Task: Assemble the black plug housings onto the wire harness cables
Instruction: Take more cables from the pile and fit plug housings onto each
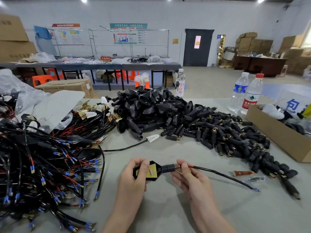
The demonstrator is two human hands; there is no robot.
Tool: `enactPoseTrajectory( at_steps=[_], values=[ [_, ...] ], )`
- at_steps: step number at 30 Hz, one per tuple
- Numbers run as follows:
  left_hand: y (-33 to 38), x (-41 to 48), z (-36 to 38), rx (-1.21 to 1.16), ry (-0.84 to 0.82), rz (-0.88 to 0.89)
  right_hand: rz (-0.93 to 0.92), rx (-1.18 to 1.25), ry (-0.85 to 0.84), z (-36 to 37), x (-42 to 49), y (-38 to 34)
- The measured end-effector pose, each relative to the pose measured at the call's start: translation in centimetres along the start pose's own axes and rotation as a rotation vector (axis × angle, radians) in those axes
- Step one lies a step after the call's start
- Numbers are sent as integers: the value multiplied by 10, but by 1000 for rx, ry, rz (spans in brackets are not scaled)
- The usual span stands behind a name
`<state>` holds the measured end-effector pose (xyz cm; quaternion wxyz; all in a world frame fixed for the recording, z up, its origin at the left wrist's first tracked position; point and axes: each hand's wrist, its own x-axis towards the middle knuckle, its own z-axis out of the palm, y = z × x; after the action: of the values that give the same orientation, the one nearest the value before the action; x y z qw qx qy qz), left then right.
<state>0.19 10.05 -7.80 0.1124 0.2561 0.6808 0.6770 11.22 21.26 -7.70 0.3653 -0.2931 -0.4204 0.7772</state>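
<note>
Now your left hand (pixel 133 177) holds the housing (pixel 157 165) just above the near part of the surface (pixel 168 209). Its fingers (pixel 144 168) are curled round the housing's left half, with one lying across the open face. Inside that face you can see a yellow board (pixel 152 174). A black plug (pixel 168 168) sticks out of the housing's right end and finishes in a brass collar (pixel 176 166).

Your right hand (pixel 191 179) pinches the cable (pixel 218 174) between thumb and forefinger, right where it leaves the collar. A bit of red wire shows beside your fingertip. From there the cable runs right and down onto the surface, ending in a blue terminal (pixel 256 190).

Behind your hands lies a housing pile (pixel 151 106), and to its right a spread of loose plugs (pixel 227 138) reaches toward the box (pixel 276 133) at the right edge. On your left is a harness heap (pixel 42 165) of black and red wires with blue terminals, with some cables carrying white and yellow boards further back. One single lead (pixel 127 147) with a white board lies between that heap and the housing pile.

Right of the cable, near the plugs, lies a small orange tube (pixel 244 173). Two bottles (pixel 239 93) stand behind the box, and a third stands behind the housing pile.
</note>
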Motion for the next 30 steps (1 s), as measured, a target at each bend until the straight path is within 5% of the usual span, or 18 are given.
enactPoseTrajectory(
  at_steps=[7, 9, 16, 30],
  values=[
    [-2, 6, -7, -94, 178, -107, 42, 3, -38, 3, -2, 0],
    [-6, 5, -8, 106, 195, -41, 29, -20, -38, 3, -3, 0],
    [-8, -7, 5, 700, 8, 434, 10, -116, -116, 8, -8, 1],
    [-12, -6, 4, 754, -105, 523, -52, -134, -108, 12, -8, 8]
  ],
)
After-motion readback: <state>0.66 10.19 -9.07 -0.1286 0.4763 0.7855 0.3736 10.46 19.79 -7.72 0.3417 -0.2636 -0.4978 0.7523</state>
